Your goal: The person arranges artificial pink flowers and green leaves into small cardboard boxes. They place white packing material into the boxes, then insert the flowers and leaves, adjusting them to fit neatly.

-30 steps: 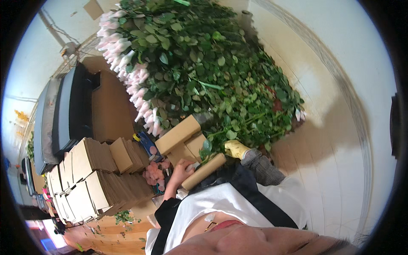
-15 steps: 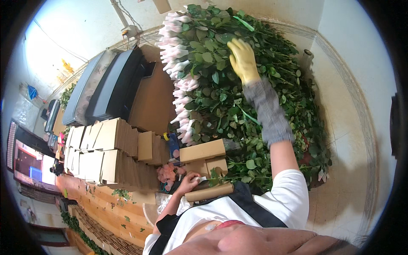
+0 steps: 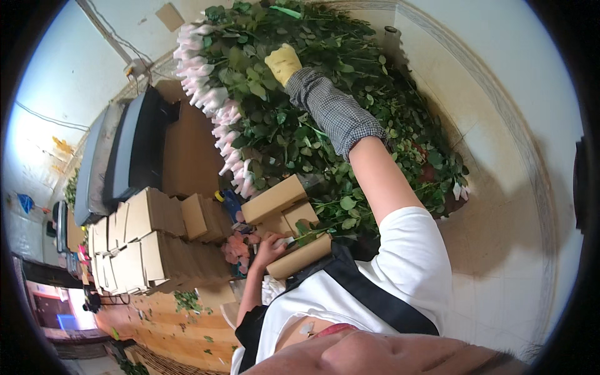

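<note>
My right hand (image 3: 282,63), in a yellow glove and a checked sleeve, reaches into the upper part of a big pile of leafy flower stems (image 3: 312,156); its fingers are curled down, and what they grip is hidden among leaves. Pale pink, netted flower heads (image 3: 197,65) line the pile's left side. Low down, my left hand (image 3: 267,249) is bare and closed on a small white thing (image 3: 284,241) beside a leafy sprig. A brown roll (image 3: 298,256) lies just below it, and cardboard boxes (image 3: 272,200) lie above it.
Left are stacked cardboard sheets (image 3: 150,244), black bins (image 3: 128,150), a blue tool (image 3: 233,206) and pink petals (image 3: 236,249). A wooden floor (image 3: 181,331) with fallen leaves lies lower left. White walls (image 3: 512,62) and pale floor tiles (image 3: 481,250) flank the pile on the right.
My right hand has moved from low beside the roll up onto the pile, then slightly left, its spread fingers now curled. My left hand stays by the roll. The view has shifted.
</note>
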Tool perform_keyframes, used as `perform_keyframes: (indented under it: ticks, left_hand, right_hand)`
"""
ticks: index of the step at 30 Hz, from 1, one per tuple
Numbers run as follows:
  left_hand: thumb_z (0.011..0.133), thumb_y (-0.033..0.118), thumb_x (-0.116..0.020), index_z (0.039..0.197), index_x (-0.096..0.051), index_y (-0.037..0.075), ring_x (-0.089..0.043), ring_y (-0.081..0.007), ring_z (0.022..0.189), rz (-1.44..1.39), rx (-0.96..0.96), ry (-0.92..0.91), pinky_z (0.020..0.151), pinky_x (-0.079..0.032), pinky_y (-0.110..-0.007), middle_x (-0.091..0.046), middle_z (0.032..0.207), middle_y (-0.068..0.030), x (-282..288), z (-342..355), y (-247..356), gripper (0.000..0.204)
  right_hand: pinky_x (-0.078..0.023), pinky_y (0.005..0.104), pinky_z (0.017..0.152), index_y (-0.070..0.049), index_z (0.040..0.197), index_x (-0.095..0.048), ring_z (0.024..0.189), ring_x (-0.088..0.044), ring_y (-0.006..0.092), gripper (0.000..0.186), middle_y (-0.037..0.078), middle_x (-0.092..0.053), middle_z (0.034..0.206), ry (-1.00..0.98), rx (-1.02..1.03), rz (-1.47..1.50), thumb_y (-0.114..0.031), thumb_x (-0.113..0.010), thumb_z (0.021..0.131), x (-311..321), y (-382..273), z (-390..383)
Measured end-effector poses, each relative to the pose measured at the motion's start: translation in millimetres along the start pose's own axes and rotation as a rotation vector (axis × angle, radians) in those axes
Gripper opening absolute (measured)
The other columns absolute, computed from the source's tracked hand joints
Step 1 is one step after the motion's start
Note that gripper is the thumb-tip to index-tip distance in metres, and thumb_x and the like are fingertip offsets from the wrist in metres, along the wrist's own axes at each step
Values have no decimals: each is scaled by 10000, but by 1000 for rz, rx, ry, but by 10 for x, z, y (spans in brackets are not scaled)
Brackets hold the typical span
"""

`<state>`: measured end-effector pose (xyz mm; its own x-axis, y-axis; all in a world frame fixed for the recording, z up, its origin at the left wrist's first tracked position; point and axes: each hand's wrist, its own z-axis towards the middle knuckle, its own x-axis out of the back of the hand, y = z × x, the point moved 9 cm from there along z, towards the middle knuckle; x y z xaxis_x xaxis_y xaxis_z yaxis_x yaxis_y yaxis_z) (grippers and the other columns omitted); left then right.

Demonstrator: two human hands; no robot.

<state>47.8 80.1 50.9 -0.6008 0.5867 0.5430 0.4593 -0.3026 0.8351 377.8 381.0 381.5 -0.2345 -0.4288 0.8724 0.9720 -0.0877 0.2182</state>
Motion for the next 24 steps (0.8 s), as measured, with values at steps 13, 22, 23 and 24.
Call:
perform_keyframes:
  ticks: [13, 22, 23, 24]
  left_hand:
    - [809, 177, -737, 1073, -708, 66, -597, -334, 1016, 27, -59, 70, 913, -489, -399, -613, 1023, -167, 48, -125, -119, 288]
    - [828, 189, -737, 1118, -683, 34, -584, -336, 1016, 45, -13, 36, 905, -481, -392, -577, 1053, -164, 43, -62, -65, 333]
    - [827, 175, -735, 1096, -682, 29, -578, -314, 1016, 18, 3, 29, 901, -478, -379, -582, 1043, -154, 26, -44, -41, 311]
    - [826, 160, -734, 1075, -682, 24, -573, -292, 1015, -9, 19, 23, 896, -474, -366, -587, 1033, -144, 7, -14, -23, 289]
  right_hand:
    - [-495, 401, 720, -98, 928, -694, 735, -630, 300, 182, 97, -632, 715, 434, 370, 362, -90, -562, 803, 617, -949, -1051]
    - [-273, 394, 1201, -116, 1515, -314, 1410, -361, 282, 755, 107, -371, 1539, 51, 322, 59, -343, -673, 891, -436, -454, -1267]
    - [-248, 401, 1213, -121, 1519, -302, 1427, -335, 269, 677, 102, -345, 1559, 188, 304, -311, -285, -609, 939, -526, -399, -1257]
    - [-227, 406, 1221, -129, 1508, -323, 1428, -338, 258, 580, 100, -341, 1565, 84, 261, -229, -207, -529, 972, -747, -214, -1217]
